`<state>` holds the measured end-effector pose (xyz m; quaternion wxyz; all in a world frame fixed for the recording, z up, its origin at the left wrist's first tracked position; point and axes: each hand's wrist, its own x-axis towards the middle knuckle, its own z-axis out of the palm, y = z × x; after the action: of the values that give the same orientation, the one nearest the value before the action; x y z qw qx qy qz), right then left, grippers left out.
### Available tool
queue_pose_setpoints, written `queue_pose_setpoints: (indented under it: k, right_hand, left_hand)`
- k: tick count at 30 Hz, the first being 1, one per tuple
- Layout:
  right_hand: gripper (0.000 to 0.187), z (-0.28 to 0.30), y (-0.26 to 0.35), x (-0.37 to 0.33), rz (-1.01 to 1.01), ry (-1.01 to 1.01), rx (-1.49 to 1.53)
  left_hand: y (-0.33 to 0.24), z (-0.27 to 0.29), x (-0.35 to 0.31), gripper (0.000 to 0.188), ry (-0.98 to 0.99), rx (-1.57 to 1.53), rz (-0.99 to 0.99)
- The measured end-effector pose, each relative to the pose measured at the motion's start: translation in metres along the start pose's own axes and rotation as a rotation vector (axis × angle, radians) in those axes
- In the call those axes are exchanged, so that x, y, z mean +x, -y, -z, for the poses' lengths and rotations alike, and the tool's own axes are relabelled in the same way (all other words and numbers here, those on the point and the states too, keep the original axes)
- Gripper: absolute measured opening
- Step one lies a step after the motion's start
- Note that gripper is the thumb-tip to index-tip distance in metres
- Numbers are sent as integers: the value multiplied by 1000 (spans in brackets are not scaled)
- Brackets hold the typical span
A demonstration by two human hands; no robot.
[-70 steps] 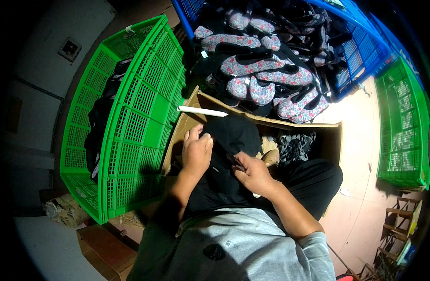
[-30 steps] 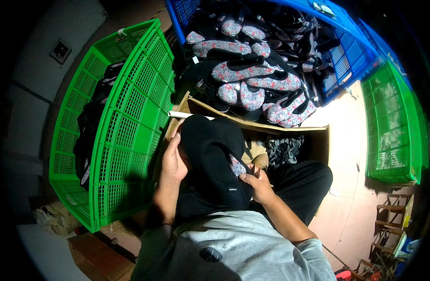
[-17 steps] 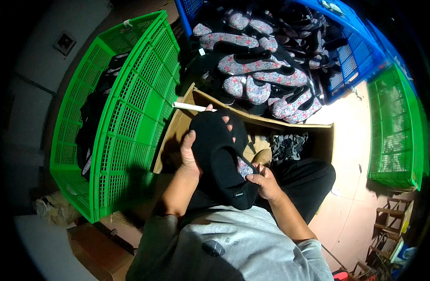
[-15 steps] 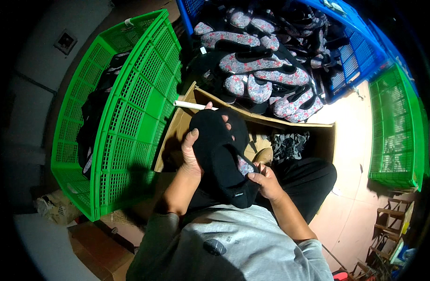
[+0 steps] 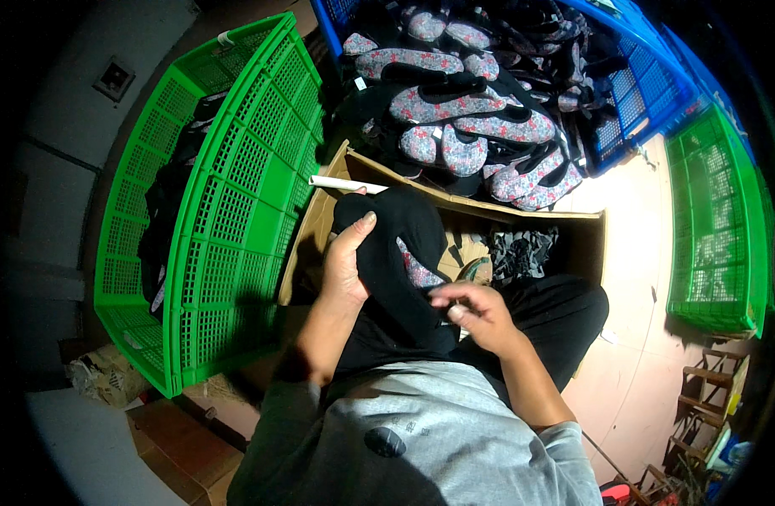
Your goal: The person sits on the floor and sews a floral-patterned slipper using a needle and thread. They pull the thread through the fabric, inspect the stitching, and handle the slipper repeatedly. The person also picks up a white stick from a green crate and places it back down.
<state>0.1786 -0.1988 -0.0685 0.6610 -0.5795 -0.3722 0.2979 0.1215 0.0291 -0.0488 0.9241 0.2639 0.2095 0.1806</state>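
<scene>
My left hand [image 5: 347, 266] is closed round a black cloth shoe [image 5: 387, 278], its thumb lying on top. The shoe's opening shows a grey and red floral lining [image 5: 417, 266]. Black fabric at its far end overlaps, and I cannot tell whether a second shoe lies against it. By the near end of the opening is my right hand [image 5: 478, 316], slightly blurred, with thumb and forefinger a little apart. Its fingertips are close to the shoe's edge; whether they touch it I cannot tell.
A cardboard box [image 5: 522, 212] stands before my knees, holding dark scraps [image 5: 522, 253]. A white tube [image 5: 345, 184] crosses its left side. Beyond lies a heap of floral-lined black shoes [image 5: 446, 105] by a blue crate [image 5: 645, 93]. Green crates stand left [image 5: 244, 219] and right [image 5: 716, 228].
The shoe has turned in my left hand, showing more of the floral lining. My right hand has loosened its pinch on the near end, and its fingers now lie just beside the opening.
</scene>
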Motion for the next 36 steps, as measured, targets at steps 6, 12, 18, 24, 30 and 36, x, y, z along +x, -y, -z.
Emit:
queue_pose_setpoints:
  k: [6, 12, 18, 24, 30, 36]
  right_hand:
    - [14, 12, 8, 3, 63, 51, -268]
    - [12, 0, -26, -15, -156, -351, 82]
    - [20, 14, -42, -10, -241, -667, 523]
    - [19, 22, -38, -4, -420, -749, 632]
    - [20, 22, -47, -3, -496, -750, 664]
    - [20, 21, -49, -3, -549, -747, 678]
  left_hand:
    - [-16, 5, 4, 35, -160, -3, 17]
    - [-12, 3, 4, 32, -295, 32, 27]
    - [-2, 10, 3, 23, -123, 400, -261]
    - [3, 4, 2, 18, -241, 453, -216]
    - [12, 19, 7, 22, -294, 595, -333]
    - [17, 24, 7, 24, -286, 692, -409]
